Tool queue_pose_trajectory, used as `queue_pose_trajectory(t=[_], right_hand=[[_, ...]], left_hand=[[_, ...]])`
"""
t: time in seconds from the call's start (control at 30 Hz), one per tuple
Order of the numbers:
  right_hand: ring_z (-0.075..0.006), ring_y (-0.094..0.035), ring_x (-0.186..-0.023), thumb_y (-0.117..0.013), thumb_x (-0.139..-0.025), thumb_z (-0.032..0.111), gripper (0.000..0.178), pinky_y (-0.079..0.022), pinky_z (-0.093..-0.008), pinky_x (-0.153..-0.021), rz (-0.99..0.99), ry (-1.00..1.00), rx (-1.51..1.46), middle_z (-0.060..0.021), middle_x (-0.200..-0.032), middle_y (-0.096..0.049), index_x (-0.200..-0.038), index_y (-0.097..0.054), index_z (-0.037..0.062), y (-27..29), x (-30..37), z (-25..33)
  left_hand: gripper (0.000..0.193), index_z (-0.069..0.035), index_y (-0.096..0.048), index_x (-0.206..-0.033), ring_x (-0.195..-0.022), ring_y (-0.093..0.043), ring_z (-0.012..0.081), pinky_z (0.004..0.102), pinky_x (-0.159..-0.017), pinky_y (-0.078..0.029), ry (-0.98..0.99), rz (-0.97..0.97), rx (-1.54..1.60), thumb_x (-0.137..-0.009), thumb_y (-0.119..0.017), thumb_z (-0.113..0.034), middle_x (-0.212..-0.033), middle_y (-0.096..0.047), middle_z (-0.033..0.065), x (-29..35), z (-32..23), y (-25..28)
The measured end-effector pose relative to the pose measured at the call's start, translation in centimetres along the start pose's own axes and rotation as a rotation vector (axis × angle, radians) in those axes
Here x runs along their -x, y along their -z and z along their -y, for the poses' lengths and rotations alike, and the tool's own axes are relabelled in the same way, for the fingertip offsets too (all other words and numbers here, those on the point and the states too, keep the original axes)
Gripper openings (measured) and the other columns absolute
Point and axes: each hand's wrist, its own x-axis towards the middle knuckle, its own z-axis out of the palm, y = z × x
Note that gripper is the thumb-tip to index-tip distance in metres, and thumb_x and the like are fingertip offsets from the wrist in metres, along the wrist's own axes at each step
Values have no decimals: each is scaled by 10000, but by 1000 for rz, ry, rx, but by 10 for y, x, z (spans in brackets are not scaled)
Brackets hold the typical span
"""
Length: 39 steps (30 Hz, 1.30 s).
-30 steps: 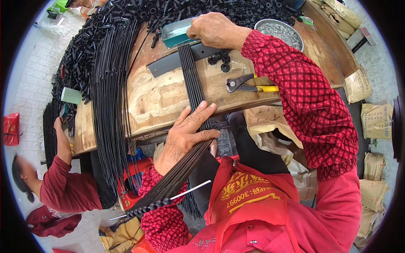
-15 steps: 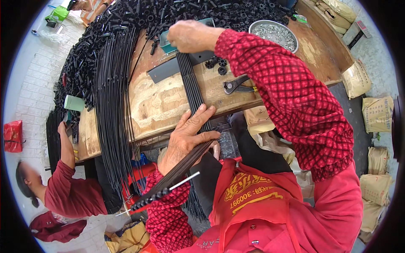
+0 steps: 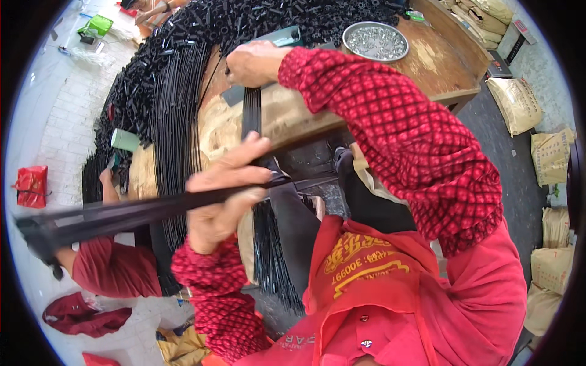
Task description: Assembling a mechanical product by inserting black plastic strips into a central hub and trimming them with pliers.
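The left hand (image 3: 229,189) was out in front of the tabletop's (image 3: 455,70) near edge, its fingers long and parted rather than clenched. A bundle of black rods (image 3: 140,209) crossed this hand at the cleft between thumb and forefinger: its longer part reached out to the left in mid-air, and a thinner part showed to the right, just past the fingertips. Blur covered the bundle and the hand, so I could not tell whether the thumb was pinching the rods or they only lay in the gap.

Just beyond the left fingertips, a flat row of black rods (image 3: 251,113) ran away over the tabletop, side by side, to the right hand (image 3: 253,64). That hand was over the row's far end, the fingers bent inward and pointing left. Something dark showed at their tips, but I could not tell whether they were grasping it.

A grey bar (image 3: 233,95) lay beneath the row near the right hand, and a teal tray (image 3: 287,36) sat just behind that hand. Farther right stood a round metal dish (image 3: 375,41) of small shiny pieces. A heap of black fittings (image 3: 201,27) filled the back, while a thick sheaf of rods (image 3: 180,116) hung over the near edge, left of both hands.
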Motion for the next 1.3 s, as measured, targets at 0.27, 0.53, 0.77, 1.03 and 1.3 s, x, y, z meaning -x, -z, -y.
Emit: queue_pose_trajectory(t=[0.27,0.53,0.77,1.03,1.3], right_hand=[[-200,-604,-493,-490,-917,360,448,-485,-299,-424,699,-109,-354,-130,-577,-596,-762,-626,-38,9,89,-6],[-274,-632,-604,-545,-902,296,322,-495,-356,-536,-335,127,-308,-144,-680,-648,-758,-647,27,-29,177,13],[-137,-623,-649,-618,-913,330,496,-473,-215,-480,317,-191,-1737,-90,-880,-608,-1238,-470,-15,-69,274,100],[-122,-559,-545,-418,-955,528,489,-409,-199,-440,-384,-542,-2264,-63,-869,-647,-1197,-527,117,-72,257,74],[-64,-567,-502,-599,-925,187,133,-415,-166,-359,-748,-609,-1651,-21,-811,-650,-955,-610,58,-11,264,15]], left_hand=[[263,94,-580,-1088,-899,-672,322,375,-784,-550,-211,-399,148,-953,-478,-107,-1023,-652,265,-10,-47,31],[181,46,-648,-1010,-716,-690,193,269,-554,-567,179,-626,256,-898,-599,-87,-875,-695,157,15,20,20],[250,81,-614,-1044,-776,-678,209,258,-566,-553,195,-943,309,-924,-569,-133,-959,-671,204,41,31,-10],[294,70,-542,-1094,-804,-666,233,269,-545,-596,285,-1121,427,-937,-524,-178,-1027,-622,231,61,22,-104],[374,62,-520,-1187,-779,-693,257,310,-633,-580,574,-559,881,-985,-464,-248,-1011,-654,219,70,11,-161]])
